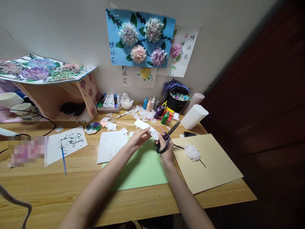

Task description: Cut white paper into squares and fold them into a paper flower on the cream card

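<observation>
I see my left hand point(138, 137) closed on a white folded paper strip point(146, 128), its grip pinching the near end so that the strip is held up above the wooden worktop point(71, 190). My right hand point(166, 149) has its grip closed through the loops of a pair of black-handled scissors point(168, 137), whose blades point up and to the right, just beside the strip's right end; I cannot tell whether the blades touch the paper. Both hands hover over a light green paper sheet point(143, 171) lying flat on the worktop. To the right of it lies a tan card sheet point(212, 171) carrying a white fluffy paper flower with a thin dark stem point(192, 152). To the left lies a plain white paper sheet point(109, 146), and further left a blue-handled paintbrush point(63, 160) rests beside a white sheet with dark paint marks point(68, 143). Small paint bottles point(154, 108) and paper scraps crowd the back of the worktop.
</observation>
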`<move>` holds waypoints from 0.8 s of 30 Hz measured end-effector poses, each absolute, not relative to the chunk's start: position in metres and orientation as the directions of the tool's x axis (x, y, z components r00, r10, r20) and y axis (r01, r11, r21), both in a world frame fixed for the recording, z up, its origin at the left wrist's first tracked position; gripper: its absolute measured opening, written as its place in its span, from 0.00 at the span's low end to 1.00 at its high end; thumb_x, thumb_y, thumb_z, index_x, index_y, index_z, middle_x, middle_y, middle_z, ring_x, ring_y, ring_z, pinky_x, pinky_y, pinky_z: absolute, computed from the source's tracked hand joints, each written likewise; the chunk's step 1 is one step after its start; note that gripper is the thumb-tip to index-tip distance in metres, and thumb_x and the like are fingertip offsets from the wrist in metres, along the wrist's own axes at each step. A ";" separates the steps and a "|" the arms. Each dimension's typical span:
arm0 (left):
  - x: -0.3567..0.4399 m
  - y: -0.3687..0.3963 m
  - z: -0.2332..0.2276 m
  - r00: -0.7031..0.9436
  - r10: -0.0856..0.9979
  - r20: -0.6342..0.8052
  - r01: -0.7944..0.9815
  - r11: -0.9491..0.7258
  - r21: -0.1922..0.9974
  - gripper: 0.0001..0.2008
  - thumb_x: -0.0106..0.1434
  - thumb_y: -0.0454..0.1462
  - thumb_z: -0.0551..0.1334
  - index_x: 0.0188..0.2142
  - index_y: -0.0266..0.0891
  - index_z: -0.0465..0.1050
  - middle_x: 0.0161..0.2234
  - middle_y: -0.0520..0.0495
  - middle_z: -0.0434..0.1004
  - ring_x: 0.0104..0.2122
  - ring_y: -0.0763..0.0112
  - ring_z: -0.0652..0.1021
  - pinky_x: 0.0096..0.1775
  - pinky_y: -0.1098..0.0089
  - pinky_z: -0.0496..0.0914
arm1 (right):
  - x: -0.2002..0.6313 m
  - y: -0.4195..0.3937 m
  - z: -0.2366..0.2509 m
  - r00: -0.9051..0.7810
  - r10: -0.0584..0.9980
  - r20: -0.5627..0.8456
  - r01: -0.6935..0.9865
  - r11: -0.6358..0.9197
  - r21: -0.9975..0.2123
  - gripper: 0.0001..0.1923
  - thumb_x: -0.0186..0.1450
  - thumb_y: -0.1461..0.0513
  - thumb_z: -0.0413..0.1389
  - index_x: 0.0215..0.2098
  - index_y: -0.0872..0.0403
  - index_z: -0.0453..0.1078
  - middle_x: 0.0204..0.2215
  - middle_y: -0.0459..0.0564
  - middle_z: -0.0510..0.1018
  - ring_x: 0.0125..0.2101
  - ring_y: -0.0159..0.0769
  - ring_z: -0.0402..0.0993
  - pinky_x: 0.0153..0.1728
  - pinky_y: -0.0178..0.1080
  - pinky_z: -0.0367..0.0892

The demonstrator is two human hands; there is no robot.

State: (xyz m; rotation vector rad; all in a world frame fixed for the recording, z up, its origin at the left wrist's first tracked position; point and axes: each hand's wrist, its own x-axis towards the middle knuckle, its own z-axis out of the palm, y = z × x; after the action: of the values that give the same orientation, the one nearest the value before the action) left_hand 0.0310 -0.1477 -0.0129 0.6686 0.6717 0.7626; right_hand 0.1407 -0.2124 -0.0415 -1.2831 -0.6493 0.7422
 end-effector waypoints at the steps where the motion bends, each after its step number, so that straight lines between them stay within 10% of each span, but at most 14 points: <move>1: 0.031 -0.149 -0.012 0.510 0.809 -0.294 -0.364 0.512 0.778 0.16 0.50 0.38 0.68 0.37 0.31 0.71 0.40 0.39 0.77 0.40 0.67 0.77 0.49 0.66 0.68 | 0.140 -0.213 -0.042 0.595 0.804 0.022 -0.112 0.109 -0.988 0.14 0.57 0.53 0.57 0.29 0.56 0.67 0.15 0.41 0.68 0.17 0.28 0.66 0.22 0.31 0.63; 8: 0.002 -0.129 0.008 0.345 0.921 -0.179 -0.206 0.260 0.943 0.21 0.45 0.45 0.69 0.33 0.29 0.73 0.31 0.41 0.79 0.33 0.64 0.78 0.39 0.64 0.72 | 0.132 -0.216 -0.036 0.089 0.993 -0.083 -0.265 -0.056 -0.963 0.27 0.58 0.40 0.47 0.29 0.56 0.67 0.17 0.47 0.72 0.17 0.30 0.68 0.23 0.34 0.66; 14: -0.033 -0.109 0.022 0.031 0.994 -0.109 -0.103 0.112 0.988 0.18 0.48 0.44 0.67 0.29 0.30 0.72 0.23 0.47 0.76 0.24 0.71 0.76 0.31 0.70 0.73 | 0.121 -0.228 -0.031 -0.510 0.845 -0.159 -0.321 -0.359 -0.876 0.43 0.48 0.30 0.34 0.31 0.58 0.66 0.18 0.48 0.71 0.18 0.33 0.69 0.28 0.41 0.70; 24: -0.028 -0.107 0.010 0.121 0.975 -0.186 -0.099 0.198 0.975 0.14 0.52 0.42 0.65 0.29 0.31 0.72 0.23 0.47 0.76 0.25 0.71 0.76 0.33 0.70 0.74 | 0.110 -0.235 -0.027 -0.580 0.797 -0.171 -0.352 -0.435 -0.829 0.45 0.48 0.30 0.25 0.26 0.56 0.63 0.12 0.44 0.65 0.13 0.30 0.62 0.22 0.39 0.69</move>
State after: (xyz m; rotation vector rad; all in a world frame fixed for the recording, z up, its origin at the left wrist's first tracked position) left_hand -0.0284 -0.1069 0.0102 1.0378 1.1337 1.0379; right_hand 0.1102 -0.2351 -0.0266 -0.7318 -1.0085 2.0573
